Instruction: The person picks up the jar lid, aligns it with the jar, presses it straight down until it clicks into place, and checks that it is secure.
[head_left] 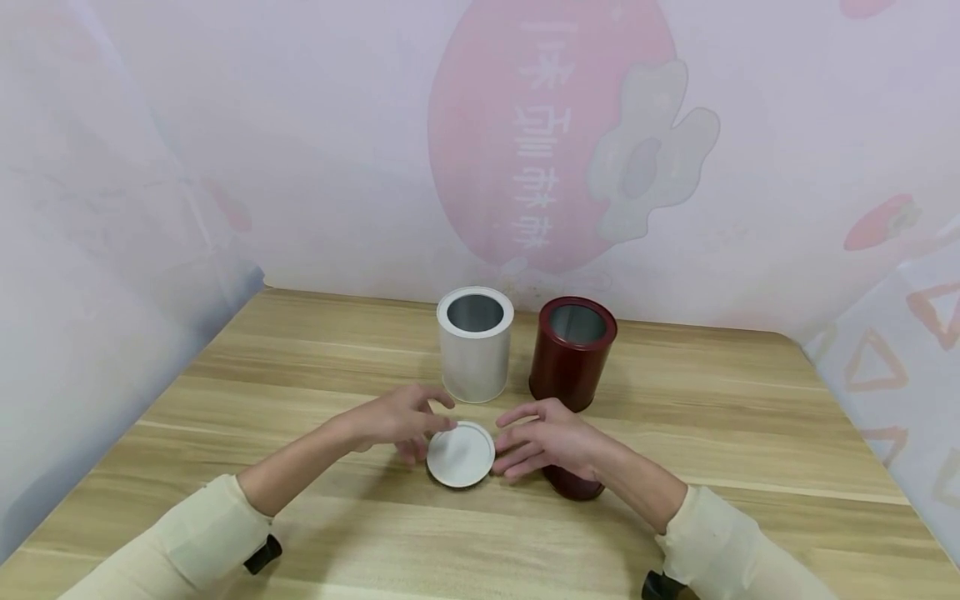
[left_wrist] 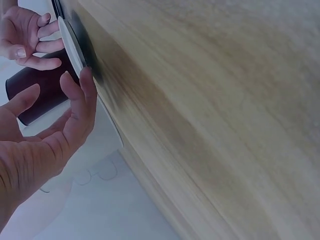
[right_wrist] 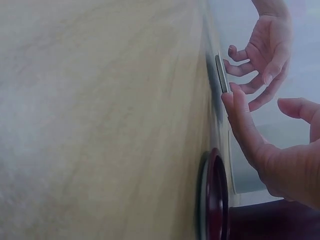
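A round white lid [head_left: 461,454] lies flat on the wooden table [head_left: 300,375] between my two hands. My left hand [head_left: 427,425] touches its left edge with loosely bent fingers [left_wrist: 87,82]. My right hand [head_left: 510,437] touches its right edge with a fingertip [right_wrist: 229,97]. Neither hand grips the lid [left_wrist: 70,45] [right_wrist: 221,75]. A dark red lid [head_left: 573,483] [right_wrist: 215,200] lies on the table, partly hidden under my right wrist. Behind the hands stand an open white tin [head_left: 475,342] and an open dark red tin [head_left: 572,350] [left_wrist: 42,95], side by side.
Pale printed sheets wall in the table at the back [head_left: 525,167] and on both sides. Bare wood stretches left and right of the tins and toward the near edge.
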